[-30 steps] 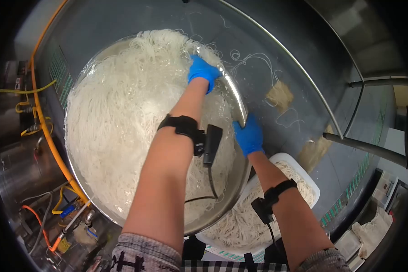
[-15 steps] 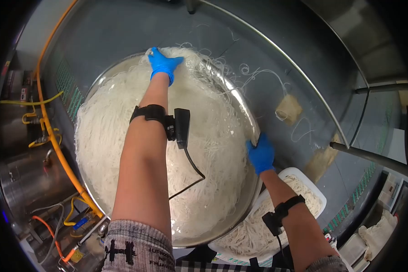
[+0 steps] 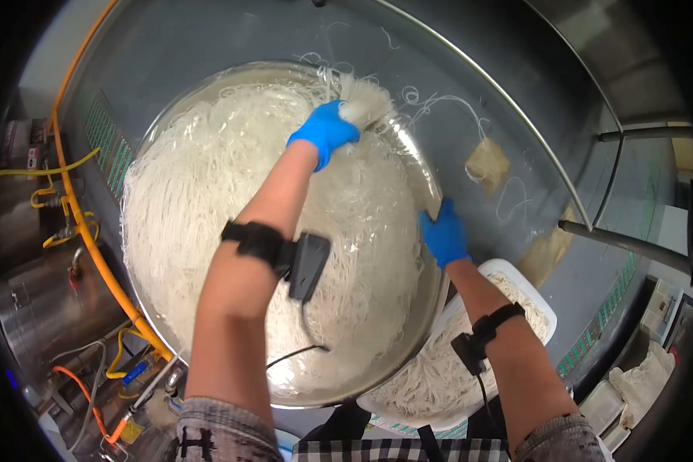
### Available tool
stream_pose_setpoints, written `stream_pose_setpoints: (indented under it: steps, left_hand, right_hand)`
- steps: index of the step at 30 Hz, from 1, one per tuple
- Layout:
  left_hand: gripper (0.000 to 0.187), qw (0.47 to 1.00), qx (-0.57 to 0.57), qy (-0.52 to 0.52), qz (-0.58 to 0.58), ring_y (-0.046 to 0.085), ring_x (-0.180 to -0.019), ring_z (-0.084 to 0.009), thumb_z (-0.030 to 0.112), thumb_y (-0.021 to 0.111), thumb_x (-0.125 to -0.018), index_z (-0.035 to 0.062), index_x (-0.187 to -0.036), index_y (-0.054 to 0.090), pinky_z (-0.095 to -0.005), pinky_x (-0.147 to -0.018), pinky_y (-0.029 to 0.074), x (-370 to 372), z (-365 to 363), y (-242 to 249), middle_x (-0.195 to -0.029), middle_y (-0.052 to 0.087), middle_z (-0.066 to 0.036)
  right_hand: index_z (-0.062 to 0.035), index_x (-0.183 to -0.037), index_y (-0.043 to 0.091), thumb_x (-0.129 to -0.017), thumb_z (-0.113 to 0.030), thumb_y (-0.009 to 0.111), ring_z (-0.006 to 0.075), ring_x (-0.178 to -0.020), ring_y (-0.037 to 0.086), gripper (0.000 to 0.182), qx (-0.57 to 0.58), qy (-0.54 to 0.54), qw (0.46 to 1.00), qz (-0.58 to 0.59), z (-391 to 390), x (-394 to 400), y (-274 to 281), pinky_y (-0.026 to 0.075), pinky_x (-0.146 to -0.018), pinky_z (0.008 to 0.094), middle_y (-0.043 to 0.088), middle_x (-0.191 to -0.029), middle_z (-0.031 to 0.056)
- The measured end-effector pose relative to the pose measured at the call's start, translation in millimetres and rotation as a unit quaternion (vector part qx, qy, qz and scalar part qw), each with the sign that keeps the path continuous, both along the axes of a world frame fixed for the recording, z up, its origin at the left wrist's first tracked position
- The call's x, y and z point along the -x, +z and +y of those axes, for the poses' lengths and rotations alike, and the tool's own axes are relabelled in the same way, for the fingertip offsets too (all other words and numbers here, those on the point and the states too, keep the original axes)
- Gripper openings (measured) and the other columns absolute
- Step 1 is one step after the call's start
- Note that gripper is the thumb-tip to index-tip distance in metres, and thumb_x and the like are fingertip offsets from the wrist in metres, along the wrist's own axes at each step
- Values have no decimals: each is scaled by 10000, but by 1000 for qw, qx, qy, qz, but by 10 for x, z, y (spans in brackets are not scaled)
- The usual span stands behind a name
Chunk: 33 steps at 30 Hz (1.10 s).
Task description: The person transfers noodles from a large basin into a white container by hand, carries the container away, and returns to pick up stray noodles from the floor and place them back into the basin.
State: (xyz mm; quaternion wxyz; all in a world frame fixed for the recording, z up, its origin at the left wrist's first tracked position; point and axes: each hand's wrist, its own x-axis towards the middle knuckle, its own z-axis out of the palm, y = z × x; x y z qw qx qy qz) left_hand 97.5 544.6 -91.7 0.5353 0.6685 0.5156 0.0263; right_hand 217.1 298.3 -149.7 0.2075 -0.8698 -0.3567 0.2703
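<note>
At the far side of the metal bowl [image 3: 433, 289], our left hand [image 3: 323, 132] has swung rightward and now grips a clump [image 3: 367, 102] of the pale noodles [image 3: 208, 208] filling it, bunching strands together. Our right hand [image 3: 445, 235] stays clasped on the bowl's right edge. The clump hides our left fingertips; noodles cover the bowl's bottom.

Gap between basin [image 3: 421, 168] and rail [image 3: 517, 110]
</note>
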Motion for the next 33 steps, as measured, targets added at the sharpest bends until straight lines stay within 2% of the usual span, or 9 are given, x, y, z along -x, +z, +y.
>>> stream_pose_setpoints:
  steps: [6,15,17,22,25,27,28,31,33]
  left_hand:
    - [389,998,15,7,-55,479,-674,-132,79,602,-612,38,-979,481,-244,-604,403,797,-1083,805,-780,514,-35]
    - [295,993,-113,15,26,451,-692,-93,81,624,-592,17,-847,489,-246,-631,399,1928,-2956,1563,-725,511,-60]
    - [283,995,-87,30,49,451,-690,-93,71,624,-588,17,-830,487,-245,-627,399,2123,-3271,1779,-722,512,-61]
    - [265,994,-68,24,81,464,-696,-94,43,628,-590,27,-814,488,-238,-623,403,2736,-3834,2418,-738,520,-50]
    - [262,992,-110,47,43,484,-715,-99,39,626,-607,38,-828,486,-238,-640,412,3023,-3921,2857,-790,533,-41]
    - [283,969,-40,239,-41,505,-760,-116,28,607,-632,31,-886,483,-248,-683,418,3056,-3836,3184,-860,541,-46]
    - [310,972,-165,157,63,512,-811,-130,29,575,-658,19,-951,475,-253,-728,409,3228,-3800,3295,-915,543,-64]
    - [309,947,-180,264,-24,488,-839,-114,37,576,-655,25,-941,461,-243,-746,387,3259,-3621,3549,-924,528,-53]
    - [291,921,-214,317,-81,468,-827,-90,45,586,-649,42,-910,456,-223,-733,376,3282,-3536,3642,-911,512,-35]
  right_hand:
    - [20,-1020,407,-709,-304,555,394,-842,504,473,-18,10,999,-35,-6,-11,38,407,-704,429,519,-907,263]
    - [-32,-1124,313,-696,-287,575,374,-959,460,562,22,60,991,119,-153,-7,202,377,-781,422,453,-1063,232]
    - [-85,-1244,194,-668,-259,611,362,-1094,352,732,11,114,981,-154,-424,201,465,315,-868,456,318,-1220,198]
    - [-177,-1297,96,-620,-226,640,349,-1189,212,870,-83,347,898,-257,-653,982,988,165,-939,545,262,-1288,114]
    - [-185,-1231,304,-668,-155,571,295,-1131,343,624,-93,461,861,-191,-601,1290,1188,282,-905,469,447,-1152,114]
    - [-160,-1041,507,-699,-111,512,253,-966,503,345,25,382,918,106,-554,1417,1360,394,-802,372,565,-952,121]
    - [-160,-1041,507,-699,-111,512,253,-966,503,345,25,387,916,101,-527,1444,1410,394,-802,372,565,-952,121]
    - [-65,-897,559,-718,-92,495,211,-736,565,192,-277,234,901,239,-358,1370,2018,446,-653,316,585,-847,117]
    - [-41,-906,549,-740,-76,464,160,-689,543,189,-219,177,901,330,-252,1297,2964,452,-601,278,579,-796,96]
